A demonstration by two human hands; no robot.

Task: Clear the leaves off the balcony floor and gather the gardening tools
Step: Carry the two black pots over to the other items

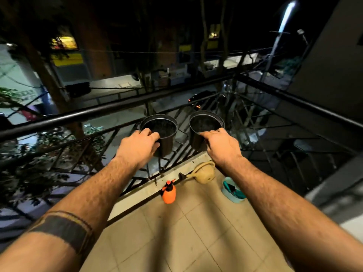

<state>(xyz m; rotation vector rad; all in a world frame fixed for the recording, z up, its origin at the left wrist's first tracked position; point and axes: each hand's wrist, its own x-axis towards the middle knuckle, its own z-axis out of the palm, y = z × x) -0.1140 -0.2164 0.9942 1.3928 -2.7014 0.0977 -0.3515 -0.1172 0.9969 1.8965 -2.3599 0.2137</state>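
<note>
No brand, label or writing can be read on anything here; the lit yellow signs in the upper left of the frame are too blurred to make out. In the middle of the frame the left hand (140, 147) grips the near rim of the left black pot (160, 132), fingers (149, 134) curled over the edge and thumb against the outer wall. Just right of it the right hand (220, 145) holds the near rim of the right black pot (206, 128) the same way, fingers curled over the lip. Both pots stand upright, apart from each other, held up by the black railing (94, 111); whether they rest on anything cannot be told. Below, at lower centre, the tiled balcony floor (186, 232) carries an orange spray bottle (169, 192) near the railing foot, a tan watering can (203, 172) just right of it, and a teal tub (232, 190) with dark-handled tools inside, near the right forearm. Any leaves on the tiles are too small to tell.
</note>
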